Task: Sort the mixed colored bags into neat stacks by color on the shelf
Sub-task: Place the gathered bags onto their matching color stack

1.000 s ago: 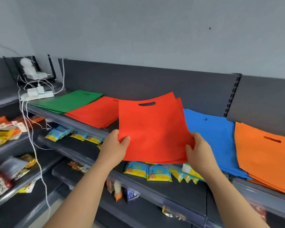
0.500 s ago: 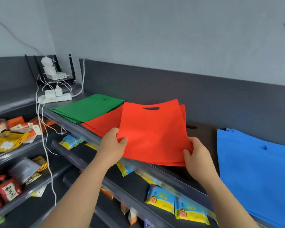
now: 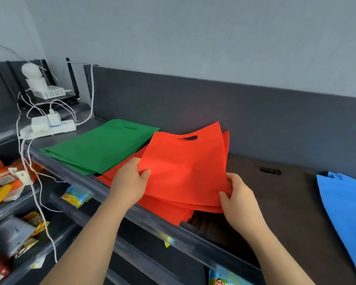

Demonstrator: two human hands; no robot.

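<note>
I hold a bundle of red bags by its near edge, just above the red stack lying on the top shelf. My left hand grips the bundle's near-left corner. My right hand pinches its near-right corner. A green stack lies flat to the left, its right edge touching the red bags. A blue stack sits at the far right. Dark, nearly black bags lie between the red and the blue.
A white power strip with plugs and dangling white cables sits left of the green stack, with a router behind it. Lower shelves hold snack packets. A dark back panel walls the shelf.
Both hands carried the red bundle leftward and lowered it over the red stack by the green bags. The view swung left, so the orange stack left the frame and blue slid to the edge.
</note>
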